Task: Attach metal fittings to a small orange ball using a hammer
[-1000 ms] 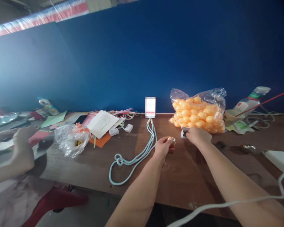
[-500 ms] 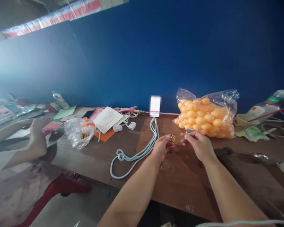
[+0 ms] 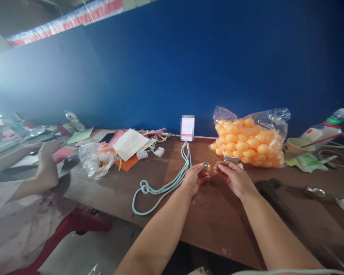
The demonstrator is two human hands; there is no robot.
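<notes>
Head feed, left to right: I see a co-worker's bent arm [image 3: 47, 168] at far left, separate from my pair. The pale blue looped cord [image 3: 157, 188] lies on the brown wooden table [image 3: 218, 225], just left of the left hand [image 3: 192, 178]. That hand holds a small round orange ball with a shiny silver patterned patch [image 3: 206, 167] at its fingertips, above the table. Key relation: ball sits just left of the right hand's fingertips, about level with them, narrow gap between. Left has it, right is close. Ball looks round, so I can't call a long axis. Right hand [image 3: 235, 178]: fingers bunched narrow; can't tell if they pinch something tiny. A small grey-and-white box [image 3: 231, 159] is partly hidden behind it. Left fingers cover part of the ball; patch detail unreadable.
</notes>
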